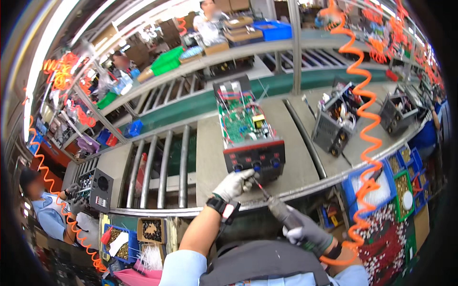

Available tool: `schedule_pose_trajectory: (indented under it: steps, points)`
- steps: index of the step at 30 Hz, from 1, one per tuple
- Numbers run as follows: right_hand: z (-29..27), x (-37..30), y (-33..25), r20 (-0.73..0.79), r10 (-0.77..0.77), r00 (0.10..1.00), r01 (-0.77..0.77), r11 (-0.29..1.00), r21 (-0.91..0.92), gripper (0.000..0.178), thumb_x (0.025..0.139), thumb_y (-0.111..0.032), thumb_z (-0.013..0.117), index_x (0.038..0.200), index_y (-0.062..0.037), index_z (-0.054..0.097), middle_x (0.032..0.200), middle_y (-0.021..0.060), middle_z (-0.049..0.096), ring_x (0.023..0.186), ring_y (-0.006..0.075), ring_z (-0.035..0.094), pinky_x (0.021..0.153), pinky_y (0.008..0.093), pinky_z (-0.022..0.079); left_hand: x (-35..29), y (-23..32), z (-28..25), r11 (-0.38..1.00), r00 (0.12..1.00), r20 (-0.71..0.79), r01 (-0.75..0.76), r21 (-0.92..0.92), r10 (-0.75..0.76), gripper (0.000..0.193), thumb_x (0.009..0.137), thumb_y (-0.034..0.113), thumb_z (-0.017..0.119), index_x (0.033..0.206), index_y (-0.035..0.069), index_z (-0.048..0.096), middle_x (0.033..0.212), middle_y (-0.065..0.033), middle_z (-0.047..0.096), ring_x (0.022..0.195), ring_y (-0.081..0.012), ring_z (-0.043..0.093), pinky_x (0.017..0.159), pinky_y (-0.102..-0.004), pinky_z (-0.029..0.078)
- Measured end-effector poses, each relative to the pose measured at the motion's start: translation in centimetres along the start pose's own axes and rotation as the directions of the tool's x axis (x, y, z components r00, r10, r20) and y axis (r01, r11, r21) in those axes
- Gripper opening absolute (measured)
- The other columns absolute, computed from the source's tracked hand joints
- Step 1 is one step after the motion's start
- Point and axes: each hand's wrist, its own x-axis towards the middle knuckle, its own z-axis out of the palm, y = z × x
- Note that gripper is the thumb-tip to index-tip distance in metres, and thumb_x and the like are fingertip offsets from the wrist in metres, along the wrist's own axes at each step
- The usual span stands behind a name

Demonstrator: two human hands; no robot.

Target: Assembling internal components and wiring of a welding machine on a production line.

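Observation:
In front of me stands an open electrical unit with a green circuit board (236,118) and a dark front panel (248,156) facing me. Several blue knobs line the panel's lower part. My left hand (232,186), in a pale glove, has its fingertips pinched at the middle blue knob (257,167). A power screwdriver (281,210) is gripped by my right hand (307,233), which wears a grey glove. Its thin bit points up and left, with the tip close to the left fingertips and that knob. Whether the tip touches a screw is too small to tell.
Metal rollers (164,167) lie left of the unit. Two more open units (334,124) stand to the right. An orange coiled hose (365,119) hangs at the right, near parts bins (403,195). At left, a co-worker (47,209) handles another unit (101,189).

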Motion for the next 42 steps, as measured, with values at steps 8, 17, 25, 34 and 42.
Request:
schedule_pose_trajectory:
  steps: [8, 17, 25, 34, 42]
  points:
    - [1.4, 1.6, 4.0, -0.201, -0.254, 0.946, 0.138, 0.876, -0.461, 0.107, 0.066, -0.024, 0.079, 0.150, -0.0051, 0.015, 0.129, 0.0175, 0.053, 0.113, 0.0211, 0.055, 0.096, 0.0324, 0.041, 1.2, -1.6, -1.8, 0.989, 0.994, 0.103, -0.019, -0.147, 0.034, 0.035, 0.083, 0.047, 0.070, 0.092, 0.015, 0.057, 0.079, 0.0020, 0.053, 0.060, -0.0083, 0.046, 0.048, -0.0206, 0.034]
    - [0.6, 0.5, 1.7, -0.202, -0.476, 0.856, 0.277, 0.752, -0.598, 0.108, 0.067, -0.024, 0.078, 0.150, -0.0015, 0.012, 0.104, 0.0113, 0.062, 0.090, 0.0162, 0.060, 0.083, 0.0305, 0.048, 1.0, -2.7, 0.5, 0.983, 0.986, 0.001, -0.165, 0.085, 0.166, 0.035, 0.092, 0.047, 0.058, 0.089, 0.012, 0.056, 0.075, 0.0029, 0.053, 0.061, -0.0084, 0.051, 0.054, -0.0224, 0.042]
    - [2.7, 4.7, -2.1, -0.248, -0.596, 0.764, 0.416, 0.748, -0.516, 0.105, 0.062, -0.005, 0.071, 0.151, -0.0061, 0.015, 0.097, 0.0049, 0.055, 0.081, 0.0127, 0.052, 0.073, 0.0285, 0.047, -3.1, -0.4, 3.6, 0.314, 0.868, -0.119, -0.044, 0.949, 0.482, 0.044, 0.091, 0.043, 0.051, 0.088, 0.001, 0.062, 0.074, -0.0170, 0.066, 0.074, -0.0357, 0.066, 0.069, -0.0467, 0.050]
    - [-4.3, 8.7, -0.3, -0.169, -0.775, 0.609, 0.534, 0.558, -0.636, 0.093, 0.066, -0.005, 0.062, 0.150, -0.0076, 0.022, 0.099, 0.0050, 0.049, 0.079, 0.0131, 0.050, 0.065, 0.0252, 0.043, -1.6, 3.6, 7.0, -0.191, 0.655, 0.108, 0.057, 0.980, 0.748, 0.039, 0.082, 0.014, 0.057, 0.119, 0.004, 0.051, 0.098, -0.0123, 0.060, 0.087, -0.0232, 0.064, 0.069, -0.0379, 0.049]
    - [-2.9, 8.6, -2.0, -0.210, -0.807, 0.551, 0.616, 0.564, -0.550, 0.089, 0.067, -0.006, 0.062, 0.148, -0.0067, 0.026, 0.099, 0.0054, 0.051, 0.079, 0.0139, 0.051, 0.066, 0.0261, 0.044, 1.0, 7.6, 7.5, -0.485, 0.580, 0.218, 0.357, 0.798, 0.785, 0.017, 0.083, 0.014, 0.055, 0.092, 0.012, 0.068, 0.089, -0.0059, 0.059, 0.083, -0.0212, 0.056, 0.071, -0.0396, 0.041]
